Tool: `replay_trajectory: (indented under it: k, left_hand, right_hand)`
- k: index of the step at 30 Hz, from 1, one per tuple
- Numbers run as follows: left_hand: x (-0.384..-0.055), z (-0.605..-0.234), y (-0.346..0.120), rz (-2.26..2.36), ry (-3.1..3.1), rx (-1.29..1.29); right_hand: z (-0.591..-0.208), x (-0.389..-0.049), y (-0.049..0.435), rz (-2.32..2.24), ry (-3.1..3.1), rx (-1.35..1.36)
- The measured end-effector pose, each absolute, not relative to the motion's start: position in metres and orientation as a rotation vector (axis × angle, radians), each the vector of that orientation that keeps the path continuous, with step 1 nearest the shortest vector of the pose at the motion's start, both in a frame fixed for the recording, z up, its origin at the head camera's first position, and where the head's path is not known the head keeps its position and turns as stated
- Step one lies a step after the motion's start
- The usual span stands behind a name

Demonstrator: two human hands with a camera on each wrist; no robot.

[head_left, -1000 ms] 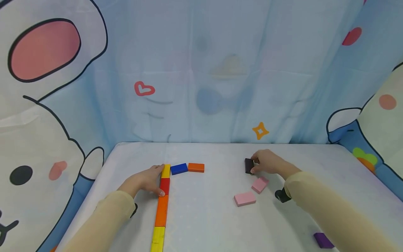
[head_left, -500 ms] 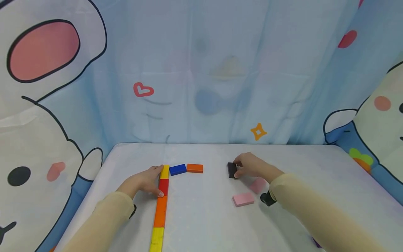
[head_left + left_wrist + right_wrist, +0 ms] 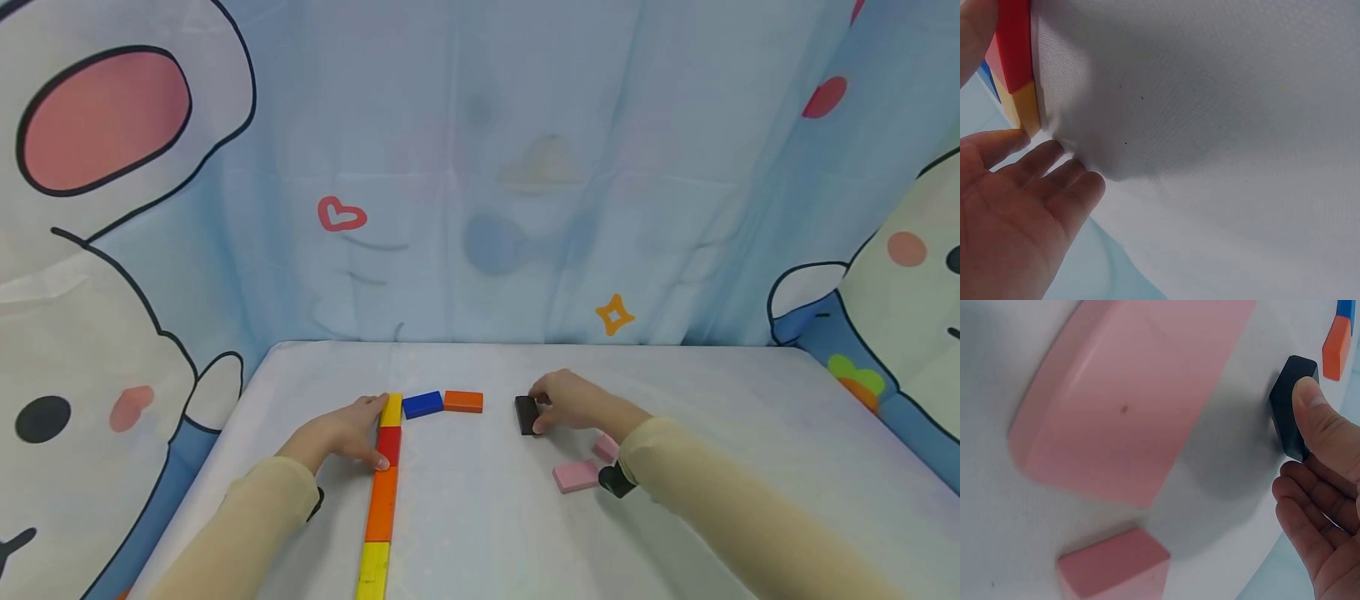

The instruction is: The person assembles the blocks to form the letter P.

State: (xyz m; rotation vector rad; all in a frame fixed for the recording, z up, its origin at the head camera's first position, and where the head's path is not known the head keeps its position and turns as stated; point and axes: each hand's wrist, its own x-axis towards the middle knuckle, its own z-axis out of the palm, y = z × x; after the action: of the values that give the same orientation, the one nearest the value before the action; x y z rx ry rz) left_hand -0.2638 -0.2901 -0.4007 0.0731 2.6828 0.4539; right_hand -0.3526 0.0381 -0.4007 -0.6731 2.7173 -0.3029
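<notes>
Pointing toward the curtain [image 3: 420, 125], black block [image 3: 525, 416] (long axis slightly leftward)

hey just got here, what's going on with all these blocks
The person's right hand holds a black block between thumb and fingers. The left hand touches the far part of a line of yellow, red and orange blocks. A blue block and another orange block lead off the line's far end, with a gap before the black one. Two pink blocks lie near the right wrist.
</notes>
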Motion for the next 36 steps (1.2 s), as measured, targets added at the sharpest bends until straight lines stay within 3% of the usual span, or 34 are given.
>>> replay_trajectory:
  k: [36]
  left_hand:
    - [-0.265,-0.403,-0.293,0.463,2.678,0.088]
  right_hand:
    - [-0.401,-0.351,-0.005,-0.282,2.705,-0.706]
